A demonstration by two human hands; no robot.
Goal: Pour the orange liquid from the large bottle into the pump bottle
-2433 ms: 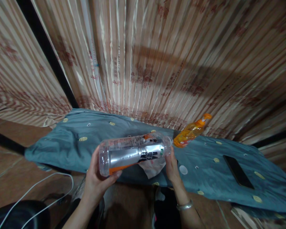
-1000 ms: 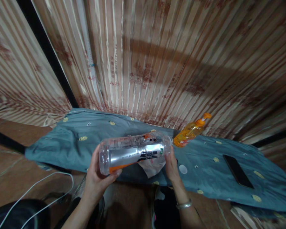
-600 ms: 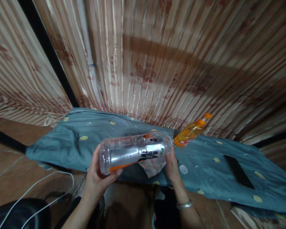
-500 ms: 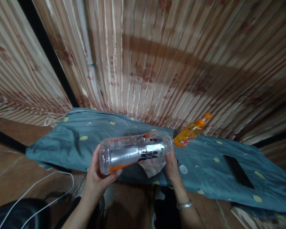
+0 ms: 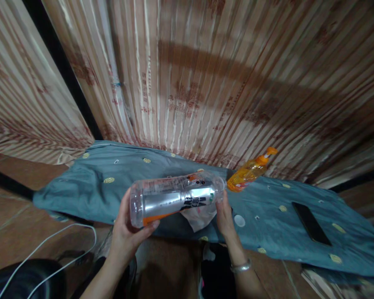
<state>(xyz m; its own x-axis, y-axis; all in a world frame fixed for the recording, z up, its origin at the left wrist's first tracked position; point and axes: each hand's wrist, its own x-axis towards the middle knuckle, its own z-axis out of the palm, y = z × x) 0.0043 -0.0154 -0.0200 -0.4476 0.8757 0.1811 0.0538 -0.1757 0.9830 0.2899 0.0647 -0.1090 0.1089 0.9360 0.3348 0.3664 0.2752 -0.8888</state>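
Note:
A large clear plastic bottle [image 5: 174, 200] with a silver and orange label lies sideways between my two hands, above the cloth-covered bench. My left hand [image 5: 129, 226] is wrapped round its base end, thumb along the near side. At the neck end, my right hand [image 5: 225, 216] grips the bottle from below; its fingers are partly hidden. Just behind the neck stands a pump bottle [image 5: 247, 173] of orange-yellow liquid with an orange pump head. Under the clear bottle a pale tissue [image 5: 201, 218] lies on the cloth, and a round white cap [image 5: 239, 220] sits beside my right wrist.
The teal patterned cloth [image 5: 127, 164] covers the bench. A black phone [image 5: 311, 223] lies on it at the right. Behind hangs a striped curtain [image 5: 193, 91], with a dark pole [image 5: 62, 66] at the left. A white cable [image 5: 50, 241] loops at the lower left.

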